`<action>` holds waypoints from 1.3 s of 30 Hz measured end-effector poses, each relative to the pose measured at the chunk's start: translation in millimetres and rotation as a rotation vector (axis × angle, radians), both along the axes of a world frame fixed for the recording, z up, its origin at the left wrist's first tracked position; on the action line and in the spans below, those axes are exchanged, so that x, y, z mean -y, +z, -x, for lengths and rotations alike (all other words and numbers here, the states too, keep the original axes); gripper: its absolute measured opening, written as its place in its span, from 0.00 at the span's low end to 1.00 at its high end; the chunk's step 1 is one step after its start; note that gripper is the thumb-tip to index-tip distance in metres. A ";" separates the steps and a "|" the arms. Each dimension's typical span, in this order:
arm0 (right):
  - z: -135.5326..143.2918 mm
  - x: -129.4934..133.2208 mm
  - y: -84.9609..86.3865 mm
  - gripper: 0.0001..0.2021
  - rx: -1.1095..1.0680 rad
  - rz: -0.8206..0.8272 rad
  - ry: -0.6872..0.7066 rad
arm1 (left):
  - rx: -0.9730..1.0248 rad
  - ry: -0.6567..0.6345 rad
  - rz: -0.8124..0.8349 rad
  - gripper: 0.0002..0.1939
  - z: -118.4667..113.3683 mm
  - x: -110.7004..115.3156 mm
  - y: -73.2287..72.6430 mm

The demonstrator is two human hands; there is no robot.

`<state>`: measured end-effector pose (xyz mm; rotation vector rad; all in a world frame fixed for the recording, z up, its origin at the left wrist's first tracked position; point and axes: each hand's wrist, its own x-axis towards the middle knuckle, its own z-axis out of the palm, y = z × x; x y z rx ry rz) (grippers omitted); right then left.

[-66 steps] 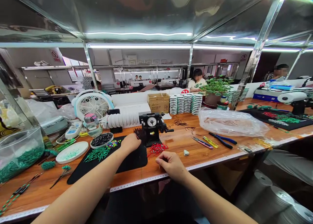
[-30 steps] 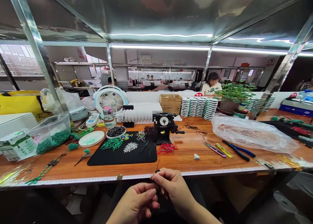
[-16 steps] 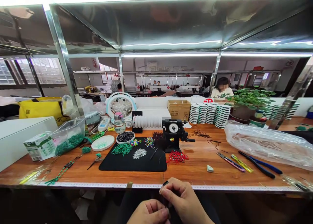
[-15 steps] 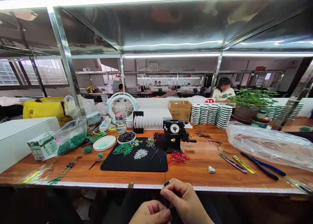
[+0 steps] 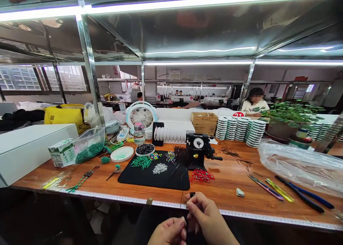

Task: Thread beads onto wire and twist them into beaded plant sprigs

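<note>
Just beyond the table's front edge, my left hand (image 5: 169,231) is closed in a pinch, its thumb and index fingertip together; what it pinches is too small to make out. My right hand (image 5: 207,216) is close beside it on the right, fingers curled and pinched, with a black band (image 5: 192,194) around one finger. A thin dark thread (image 5: 183,198) runs near the right fingertips, over the white measuring tape (image 5: 171,204) along the edge. Beyond the hands lies a black mat (image 5: 150,180) bearing green pieces (image 5: 141,162), silvery bits (image 5: 160,168) and coloured beads (image 5: 170,156).
Behind the mat stands a hand-cranked winder (image 5: 198,152) with white spools (image 5: 171,134). Red pieces (image 5: 203,175) lie at its foot. To the right are pliers (image 5: 305,195), tweezers (image 5: 265,188) and a plastic bag (image 5: 297,163). Stacked spools (image 5: 240,130) and a co-worker (image 5: 254,104) are farther back.
The view has swung a little left, so the table appears shifted right. My hands stay close together at the edge; my left thumb and index fingertip now point up more.
</note>
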<state>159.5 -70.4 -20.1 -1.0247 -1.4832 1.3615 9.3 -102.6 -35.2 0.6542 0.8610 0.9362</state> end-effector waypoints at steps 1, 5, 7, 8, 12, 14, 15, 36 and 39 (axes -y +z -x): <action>-0.8 1.9 0.2 0.20 -0.057 0.101 0.030 | 0.025 0.027 0.031 0.24 0.5 1.3 2.8; -1.4 21.4 6.0 0.18 -0.287 0.314 0.127 | 0.169 0.256 0.216 0.11 -3.1 13.3 21.6; 0.9 32.5 9.0 0.17 -0.327 0.298 0.082 | 0.233 0.336 0.249 0.05 -7.2 20.1 30.9; 2.2 37.1 10.0 0.17 -0.316 0.262 0.044 | 0.254 0.346 0.249 0.03 -9.2 22.9 34.4; 4.8 47.9 10.7 0.14 -0.145 0.043 -0.077 | 0.289 0.323 0.249 0.05 -14.8 27.8 39.4; 4.9 51.2 10.1 0.13 -0.057 -0.056 -0.119 | 0.299 0.319 0.250 0.06 -16.2 27.6 38.6; 5.0 52.9 9.5 0.12 -0.022 -0.097 -0.139 | 0.306 0.318 0.246 0.06 -16.6 27.2 38.1; 4.4 59.5 14.2 0.09 -0.037 -0.119 -0.196 | 0.480 0.144 0.219 0.14 -14.8 27.8 34.6; 5.4 59.7 15.1 0.09 -0.043 -0.129 -0.213 | 0.496 0.139 0.221 0.12 -14.2 27.1 34.8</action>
